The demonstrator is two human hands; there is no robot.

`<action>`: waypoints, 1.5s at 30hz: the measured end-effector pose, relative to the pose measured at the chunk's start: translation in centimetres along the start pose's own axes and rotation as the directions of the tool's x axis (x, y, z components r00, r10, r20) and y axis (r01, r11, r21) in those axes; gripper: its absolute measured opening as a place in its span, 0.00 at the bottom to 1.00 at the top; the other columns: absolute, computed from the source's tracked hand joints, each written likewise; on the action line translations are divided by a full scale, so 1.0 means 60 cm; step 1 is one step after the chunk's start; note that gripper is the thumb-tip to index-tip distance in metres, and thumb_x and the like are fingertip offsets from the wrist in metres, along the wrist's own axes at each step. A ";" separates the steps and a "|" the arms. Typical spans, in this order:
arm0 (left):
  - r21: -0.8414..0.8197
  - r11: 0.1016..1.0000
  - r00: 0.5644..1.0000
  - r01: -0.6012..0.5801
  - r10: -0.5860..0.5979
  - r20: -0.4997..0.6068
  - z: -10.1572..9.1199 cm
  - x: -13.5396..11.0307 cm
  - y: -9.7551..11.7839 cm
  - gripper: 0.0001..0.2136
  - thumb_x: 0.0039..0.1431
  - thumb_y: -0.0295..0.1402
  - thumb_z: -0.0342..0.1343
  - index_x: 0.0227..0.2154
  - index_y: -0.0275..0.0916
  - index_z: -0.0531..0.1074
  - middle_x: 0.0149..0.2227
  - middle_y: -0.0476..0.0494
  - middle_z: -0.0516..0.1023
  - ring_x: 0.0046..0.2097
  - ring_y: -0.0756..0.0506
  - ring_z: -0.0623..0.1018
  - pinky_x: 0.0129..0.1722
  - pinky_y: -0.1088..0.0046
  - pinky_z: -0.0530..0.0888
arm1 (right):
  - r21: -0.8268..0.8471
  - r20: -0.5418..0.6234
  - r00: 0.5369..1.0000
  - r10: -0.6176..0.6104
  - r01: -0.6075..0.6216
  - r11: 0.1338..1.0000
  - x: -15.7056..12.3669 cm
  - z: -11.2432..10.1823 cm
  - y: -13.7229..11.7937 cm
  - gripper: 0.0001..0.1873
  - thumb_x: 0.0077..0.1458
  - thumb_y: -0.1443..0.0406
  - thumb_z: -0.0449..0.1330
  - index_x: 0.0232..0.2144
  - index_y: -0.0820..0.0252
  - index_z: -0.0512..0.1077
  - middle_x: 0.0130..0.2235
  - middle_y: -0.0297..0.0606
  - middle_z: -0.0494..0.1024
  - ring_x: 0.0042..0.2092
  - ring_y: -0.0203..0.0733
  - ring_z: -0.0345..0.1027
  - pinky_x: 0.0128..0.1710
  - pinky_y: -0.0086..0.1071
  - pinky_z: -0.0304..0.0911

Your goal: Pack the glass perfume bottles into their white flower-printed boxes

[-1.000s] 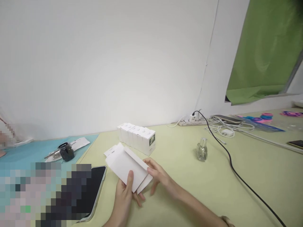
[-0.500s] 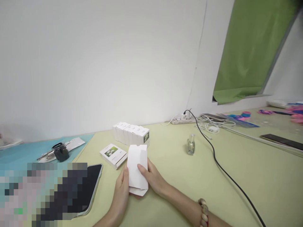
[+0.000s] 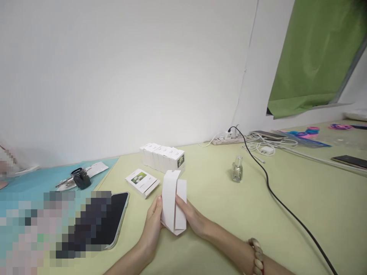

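Between my two hands is a white cardboard box (image 3: pixel 169 200), held upright above the table with one side panel standing apart along a long edge. My left hand (image 3: pixel 153 221) grips its left side, thumb along the edge and fingers partly hidden behind. On the right, my right hand (image 3: pixel 195 217) holds the box with its thumb at the gap between the panels; its other fingers are out of sight behind. Just beyond lies a flat white carton (image 3: pixel 142 182) with a green flower picture. Behind it stands a row of several white boxes (image 3: pixel 162 158) with small print on top.
A glass bottle (image 3: pixel 237 170) stands to the right, near a black cable (image 3: pixel 282 198). Leftward lie a dark-screened tablet (image 3: pixel 116 217) and a dark jar (image 3: pixel 81 178) on a blue mat. A power strip (image 3: pixel 229 140) and white cords (image 3: pixel 266 151) lie along the wall.
The box in my hands has turned, and its side panel now stands apart, with my right thumb at the opening. The view has shifted slightly, moving the table's things within it.
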State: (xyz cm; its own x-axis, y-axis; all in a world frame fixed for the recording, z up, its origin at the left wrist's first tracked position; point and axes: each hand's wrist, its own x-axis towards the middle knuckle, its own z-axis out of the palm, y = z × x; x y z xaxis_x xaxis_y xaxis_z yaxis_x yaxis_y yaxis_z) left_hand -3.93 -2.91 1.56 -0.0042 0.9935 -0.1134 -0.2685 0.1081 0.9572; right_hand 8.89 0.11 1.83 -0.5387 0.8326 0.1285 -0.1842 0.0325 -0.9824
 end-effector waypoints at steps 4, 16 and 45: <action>0.063 0.998 0.999 -0.025 0.022 0.036 0.003 -0.007 -0.001 0.23 0.56 0.46 0.48 0.52 0.41 0.61 0.53 0.40 0.66 0.49 0.42 0.70 0.40 0.71 0.71 | 0.020 -0.018 0.998 0.053 -0.053 0.998 -0.002 0.003 0.009 0.35 0.54 0.44 0.44 0.55 0.60 0.57 0.52 0.44 0.65 0.54 0.44 0.57 0.55 0.39 0.50; 0.147 0.981 0.992 -0.123 0.116 0.050 0.011 -0.022 0.013 0.24 0.54 0.45 0.51 0.51 0.39 0.64 0.55 0.41 0.63 0.57 0.42 0.62 0.55 0.70 0.61 | -0.156 -0.086 0.996 -0.007 -0.007 0.988 0.000 -0.005 -0.004 0.47 0.53 0.49 0.52 0.60 0.49 0.22 0.60 0.43 0.49 0.58 0.42 0.49 0.57 0.40 0.47; -0.077 0.978 0.947 0.194 -0.166 0.274 -0.015 -0.012 0.024 0.26 0.49 0.40 0.58 0.51 0.36 0.65 0.44 0.36 0.74 0.46 0.40 0.74 0.46 0.65 0.69 | 0.147 0.149 0.983 0.107 -0.129 0.981 -0.006 0.006 -0.037 0.26 0.42 0.55 0.63 0.42 0.63 0.69 0.41 0.44 0.74 0.44 0.48 0.66 0.42 0.38 0.62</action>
State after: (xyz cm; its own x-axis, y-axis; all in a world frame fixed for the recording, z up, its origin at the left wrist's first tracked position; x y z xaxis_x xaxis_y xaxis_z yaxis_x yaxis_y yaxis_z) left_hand -5.20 -3.50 2.75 0.3047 0.9325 -0.1938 -0.3374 0.2960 0.8936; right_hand 9.21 -0.44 4.01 -0.6721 0.7393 0.0413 -0.2321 -0.1574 -0.9599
